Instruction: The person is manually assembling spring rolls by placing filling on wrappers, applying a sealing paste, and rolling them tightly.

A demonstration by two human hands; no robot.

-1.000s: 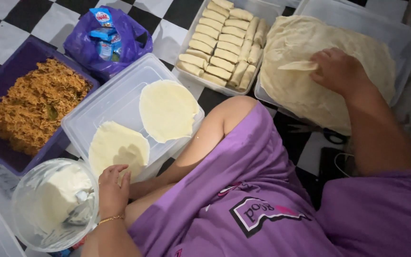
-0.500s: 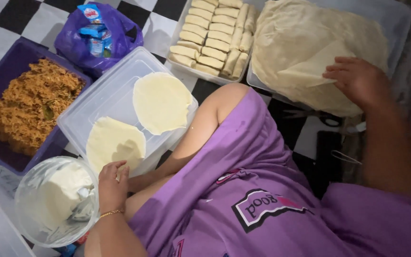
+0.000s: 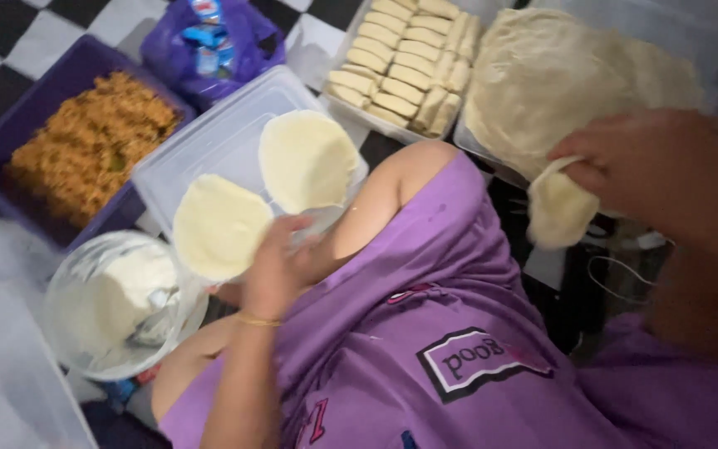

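Right hand (image 3: pixel 658 170) pinching a thin pale round dough wrapper (image 3: pixel 560 208), dangling off the stacked wrapper pile (image 3: pixel 558 75); could tear or fold. Left hand (image 3: pixel 280 270) loosely curled, touching a flat wrapper (image 3: pixel 219 224) on the clear plastic lid (image 3: pixel 209 137); might drag it off.

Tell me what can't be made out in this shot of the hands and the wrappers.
- Right hand: motion blur in the head view smears its fingers on the hanging wrapper.
- Left hand: seen from the back, so its fingertips at the near wrapper are hidden.
- Wrapper stack: its count cannot be told, and the frame edge cuts off its tray.
- Clear bowl: the cloudy wall and glare hide the white contents' kind.
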